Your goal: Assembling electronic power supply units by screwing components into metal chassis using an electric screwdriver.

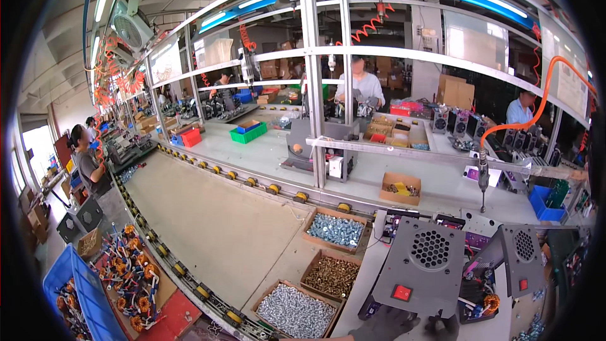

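A grey metal casing with a round honeycomb vent and a red rocker switch stands before me at the lower right. Below its near edge, my gloved left hand lies with fingers stretched out toward the right. My gloved right hand is at the same edge, near the casing's lower right corner. Its fingers look bent together, and whatever they hold is hidden. Beside it on the right stands a second grey casing, with a copper-wound coil and wires showing between the two.
Boxes of blue-silver screws, brass screws and silver screws stand left of the casing. A power screwdriver hangs from an orange hose. A roller track and blue bin lie beyond; wired coils lie left. Other people work farther off.
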The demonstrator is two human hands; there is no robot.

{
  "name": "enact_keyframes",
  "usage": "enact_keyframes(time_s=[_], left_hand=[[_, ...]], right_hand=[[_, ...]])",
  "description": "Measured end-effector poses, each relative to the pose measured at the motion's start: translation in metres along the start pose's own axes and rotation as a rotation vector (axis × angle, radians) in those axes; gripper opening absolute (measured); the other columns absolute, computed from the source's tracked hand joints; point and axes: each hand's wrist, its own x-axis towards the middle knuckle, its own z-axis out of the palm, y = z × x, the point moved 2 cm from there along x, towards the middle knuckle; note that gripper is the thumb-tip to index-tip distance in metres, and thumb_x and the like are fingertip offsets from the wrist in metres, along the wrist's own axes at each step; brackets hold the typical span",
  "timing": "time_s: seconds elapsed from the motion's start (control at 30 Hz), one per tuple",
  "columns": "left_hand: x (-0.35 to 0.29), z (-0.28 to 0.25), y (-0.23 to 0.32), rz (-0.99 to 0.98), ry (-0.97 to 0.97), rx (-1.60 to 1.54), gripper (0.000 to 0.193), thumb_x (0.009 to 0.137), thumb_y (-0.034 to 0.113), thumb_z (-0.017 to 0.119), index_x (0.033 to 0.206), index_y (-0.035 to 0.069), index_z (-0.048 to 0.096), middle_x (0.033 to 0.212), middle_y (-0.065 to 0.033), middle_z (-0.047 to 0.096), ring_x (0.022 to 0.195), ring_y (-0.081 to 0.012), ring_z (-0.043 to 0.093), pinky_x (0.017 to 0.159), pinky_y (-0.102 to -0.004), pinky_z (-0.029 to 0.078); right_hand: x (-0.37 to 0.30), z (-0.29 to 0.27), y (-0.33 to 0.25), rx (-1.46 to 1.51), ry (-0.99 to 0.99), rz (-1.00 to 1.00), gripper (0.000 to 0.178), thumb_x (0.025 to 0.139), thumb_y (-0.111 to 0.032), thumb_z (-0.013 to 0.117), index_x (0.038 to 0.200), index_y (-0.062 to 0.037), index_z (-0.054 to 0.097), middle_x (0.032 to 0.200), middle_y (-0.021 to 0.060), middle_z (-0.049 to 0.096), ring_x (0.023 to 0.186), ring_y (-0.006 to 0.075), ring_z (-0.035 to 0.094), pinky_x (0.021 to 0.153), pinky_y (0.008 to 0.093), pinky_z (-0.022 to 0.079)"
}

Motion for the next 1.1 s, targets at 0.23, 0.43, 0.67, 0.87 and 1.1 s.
enact_keyframes(time_s=[0.23, 0.43, 0.67, 0.87, 1.1], left_hand=[[0.001, 0.043, 0.005, -0.21, 0.209, -0.184, 0.025, 0.086, 0.03, 0.051, 0.101, 0.011, 0.06, 0.108, -0.0161, 0.059, 0.103, -0.0366, 0.054, 0.087, -0.054, 0.039], [0.007, 0.039, -0.013, -0.406, 0.048, -0.336, 0.03, 0.082, 0.033, 0.056, 0.104, 0.012, 0.06, 0.109, -0.0164, 0.058, 0.104, -0.0374, 0.053, 0.087, -0.0543, 0.039], [-0.004, 0.048, -0.039, -0.162, 0.189, 0.108, 0.044, 0.075, 0.036, 0.062, 0.112, 0.013, 0.058, 0.115, -0.0145, 0.056, 0.114, -0.0356, 0.048, 0.093, -0.0538, 0.037], [-0.036, -0.04, -0.006, -0.112, 0.227, 0.15, 0.043, 0.073, 0.035, 0.067, 0.111, 0.015, 0.063, 0.104, -0.011, 0.06, 0.109, -0.0299, 0.052, 0.093, -0.0474, 0.039], [-0.138, -0.099, -0.121, -0.605, 0.213, 0.297, 0.016, 0.073, 0.02, 0.066, 0.089, 0.018, 0.068, 0.08, -0.0047, 0.063, 0.078, -0.0237, 0.062, 0.067, -0.0375, 0.049]], right_hand=[[-0.02, -0.002, 0.003, -0.037, 0.05, -0.084, 0.02, 0.095, -0.02, 0.054, 0.101, -0.0024, 0.062, 0.08, 0.0009, 0.059, 0.065, 0.0072, 0.053, 0.058, 0.0219, 0.044], [-0.01, 0.0, 0.014, 0.01, 0.036, -0.072, 0.019, 0.096, -0.016, 0.052, 0.102, -0.0018, 0.062, 0.079, -0.001, 0.057, 0.062, 0.0058, 0.048, 0.055, 0.0203, 0.04], [-0.007, 0.005, -0.001, -0.262, -0.023, -0.381, 0.021, 0.093, -0.012, 0.053, 0.11, -0.0001, 0.061, 0.091, 0.0018, 0.057, 0.072, 0.0081, 0.052, 0.063, 0.0215, 0.044], [-0.016, 0.0, 0.007, -0.048, -0.104, -0.062, 0.028, 0.093, -0.008, 0.052, 0.12, -0.0007, 0.053, 0.099, 0.006, 0.06, 0.077, 0.0121, 0.059, 0.065, 0.0234, 0.049], [-0.008, 0.011, 0.01, -0.05, -0.026, 0.022, 0.03, 0.095, -0.012, 0.052, 0.123, -0.0021, 0.05, 0.101, 0.0083, 0.064, 0.074, 0.0124, 0.061, 0.062, 0.0229, 0.049]])
